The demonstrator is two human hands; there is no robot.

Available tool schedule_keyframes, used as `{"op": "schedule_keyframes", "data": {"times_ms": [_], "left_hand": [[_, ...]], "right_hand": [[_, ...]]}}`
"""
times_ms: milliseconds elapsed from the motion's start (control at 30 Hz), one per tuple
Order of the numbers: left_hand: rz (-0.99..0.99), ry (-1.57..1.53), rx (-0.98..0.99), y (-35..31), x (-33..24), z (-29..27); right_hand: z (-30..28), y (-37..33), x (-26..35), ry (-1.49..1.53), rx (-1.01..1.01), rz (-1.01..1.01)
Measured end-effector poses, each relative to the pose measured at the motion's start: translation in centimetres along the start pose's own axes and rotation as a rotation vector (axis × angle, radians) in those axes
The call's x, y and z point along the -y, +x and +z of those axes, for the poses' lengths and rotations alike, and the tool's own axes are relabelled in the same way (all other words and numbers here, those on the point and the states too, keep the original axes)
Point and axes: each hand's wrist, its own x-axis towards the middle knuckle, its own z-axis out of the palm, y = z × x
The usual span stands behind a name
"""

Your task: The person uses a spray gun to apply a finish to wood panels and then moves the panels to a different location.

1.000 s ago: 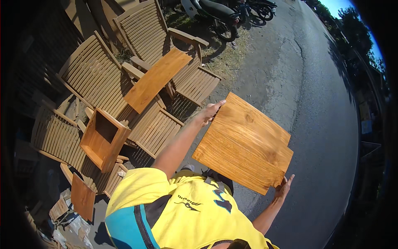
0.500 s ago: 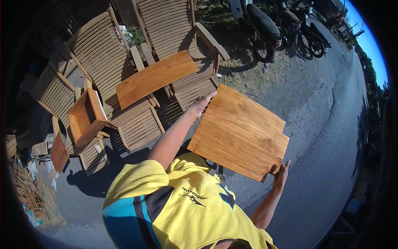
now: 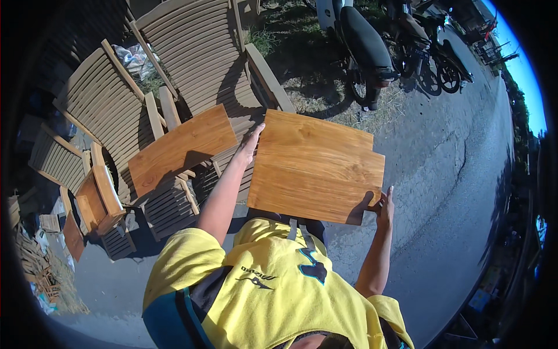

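Note:
A varnished wooden panel (image 3: pixel 314 166) with notched right-hand corners is held up in front of my body. At its left edge my left hand (image 3: pixel 251 144) grips it, the fingers partly hidden behind the wood. My right hand (image 3: pixel 385 206) clasps the lower right corner, casting a shadow on the surface. Just left of the panel, a long varnished board (image 3: pixel 183 148) lies across the slatted wooden chairs (image 3: pixel 195 55). Further left, an open wooden drawer-like box (image 3: pixel 100 198) rests tilted on a chair, with a small brown board (image 3: pixel 74 235) beside it.
Several parked motorcycles (image 3: pixel 366 52) stand at the upper right beside dry grass. An asphalt road (image 3: pixel 453 192) runs along the right. Wood scraps (image 3: pixel 38 267) are piled at the far left, and a plastic bag (image 3: pixel 136 61) lies among the chairs.
The panel has turned from a steep slant to nearly level and shifted left, with both hands still on it. My view has also turned, and the chairs appear further left.

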Motion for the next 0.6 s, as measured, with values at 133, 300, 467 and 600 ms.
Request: {"op": "schedule_keyframes", "data": {"times_ms": [133, 300, 467, 600], "left_hand": [[-0.083, -0.068, -0.014, 5.5, -3.1, -0.7], [-0.079, -0.13, -0.321, 12.1, -5.6, -0.1], [-0.134, -0.126, -0.602, 20.5, -2.1, -5.1], [-0.153, -0.234, -0.644, 25.1, -0.7, -6.3]], "right_hand": [[5.3, 10.3, 5.8, -0.11, 0.044, 0.039], [12.0, 26.4, 9.9, -0.27, 0.176, 0.084], [23.4, 39.6, 11.4, -0.383, 0.358, 0.133], [29.9, 47.2, 11.6, -0.482, 0.498, 0.124]]}}
